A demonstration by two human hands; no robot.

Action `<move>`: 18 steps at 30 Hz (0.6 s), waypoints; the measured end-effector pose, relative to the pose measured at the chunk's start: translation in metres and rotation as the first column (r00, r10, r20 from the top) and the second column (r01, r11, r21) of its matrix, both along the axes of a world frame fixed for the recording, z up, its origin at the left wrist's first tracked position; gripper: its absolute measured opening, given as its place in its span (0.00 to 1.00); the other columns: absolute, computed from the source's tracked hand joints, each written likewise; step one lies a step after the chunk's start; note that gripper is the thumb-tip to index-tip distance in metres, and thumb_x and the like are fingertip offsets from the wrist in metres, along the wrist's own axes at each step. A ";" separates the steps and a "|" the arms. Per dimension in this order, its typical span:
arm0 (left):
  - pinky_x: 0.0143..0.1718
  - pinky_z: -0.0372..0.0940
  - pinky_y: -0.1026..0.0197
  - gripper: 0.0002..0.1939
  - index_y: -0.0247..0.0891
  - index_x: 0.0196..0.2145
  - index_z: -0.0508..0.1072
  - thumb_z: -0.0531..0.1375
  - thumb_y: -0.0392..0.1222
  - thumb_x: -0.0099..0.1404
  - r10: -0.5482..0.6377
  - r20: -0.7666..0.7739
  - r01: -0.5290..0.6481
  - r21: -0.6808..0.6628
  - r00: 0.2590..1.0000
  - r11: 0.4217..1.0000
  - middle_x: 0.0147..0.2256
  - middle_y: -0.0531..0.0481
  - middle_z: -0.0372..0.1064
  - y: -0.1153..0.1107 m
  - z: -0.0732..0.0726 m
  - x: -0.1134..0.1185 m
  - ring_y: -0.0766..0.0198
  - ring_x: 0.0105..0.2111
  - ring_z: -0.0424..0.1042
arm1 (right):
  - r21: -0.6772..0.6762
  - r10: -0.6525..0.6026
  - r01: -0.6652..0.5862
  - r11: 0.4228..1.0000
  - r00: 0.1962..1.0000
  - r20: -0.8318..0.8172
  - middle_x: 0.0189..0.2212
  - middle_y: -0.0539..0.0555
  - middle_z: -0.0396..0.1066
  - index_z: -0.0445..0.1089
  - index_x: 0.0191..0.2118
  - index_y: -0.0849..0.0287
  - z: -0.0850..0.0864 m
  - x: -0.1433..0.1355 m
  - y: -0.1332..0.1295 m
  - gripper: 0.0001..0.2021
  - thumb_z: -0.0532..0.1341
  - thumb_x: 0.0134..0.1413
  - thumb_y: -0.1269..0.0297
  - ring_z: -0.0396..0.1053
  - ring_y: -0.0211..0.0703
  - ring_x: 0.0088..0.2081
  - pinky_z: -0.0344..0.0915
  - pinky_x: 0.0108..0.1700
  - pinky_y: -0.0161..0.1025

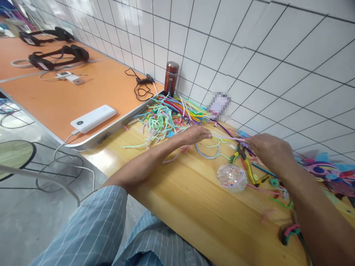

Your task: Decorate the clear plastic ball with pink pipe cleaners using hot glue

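My left fingers (205,133) and right fingers (253,142) seem pinched closed on a pale pink strand (229,137), held taut above the wooden desk (177,199) toward its wall-side edge, apparently being straightened, which calls next for a gentle, even pull.

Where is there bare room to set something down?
On the wooden table, between the clear ball and the near edge; on the orange table, between the white power bank and black cable. Crowded: among the heaped pipe cleaners and around the pliers.
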State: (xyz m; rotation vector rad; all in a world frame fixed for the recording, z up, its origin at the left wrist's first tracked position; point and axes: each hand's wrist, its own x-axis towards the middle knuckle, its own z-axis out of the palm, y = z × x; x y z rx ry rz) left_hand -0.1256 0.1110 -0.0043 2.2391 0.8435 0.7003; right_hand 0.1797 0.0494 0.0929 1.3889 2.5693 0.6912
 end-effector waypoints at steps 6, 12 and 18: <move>0.34 0.53 0.62 0.20 0.37 0.31 0.74 0.55 0.51 0.76 -0.039 -0.003 0.039 0.019 0.999 0.999 0.26 0.55 0.64 -0.001 -0.003 0.006 0.67 0.28 0.62 | -0.023 -0.195 0.195 0.981 0.981 0.010 0.40 0.63 0.82 0.81 0.44 0.58 0.008 0.012 -0.023 0.16 0.55 0.75 0.65 0.74 0.49 0.42 0.55 0.35 0.41; 0.35 0.58 0.63 0.21 0.37 0.27 0.70 0.54 0.49 0.76 -0.011 0.022 0.011 0.041 1.000 0.999 0.25 0.53 0.65 -0.008 0.007 0.002 0.66 0.28 0.65 | 0.073 -0.303 0.304 0.950 0.953 -0.020 0.44 0.62 0.82 0.80 0.50 0.56 0.013 0.042 -0.052 0.18 0.52 0.76 0.61 0.74 0.49 0.42 0.58 0.37 0.41; 0.35 0.57 0.63 0.21 0.35 0.28 0.75 0.55 0.50 0.75 -0.013 -0.039 0.016 0.093 0.999 0.996 0.25 0.52 0.69 -0.042 0.033 0.000 0.66 0.27 0.66 | 0.184 -0.301 0.304 0.935 0.953 -0.044 0.43 0.61 0.83 0.81 0.49 0.55 0.022 0.062 -0.091 0.18 0.52 0.74 0.62 0.75 0.50 0.41 0.59 0.35 0.41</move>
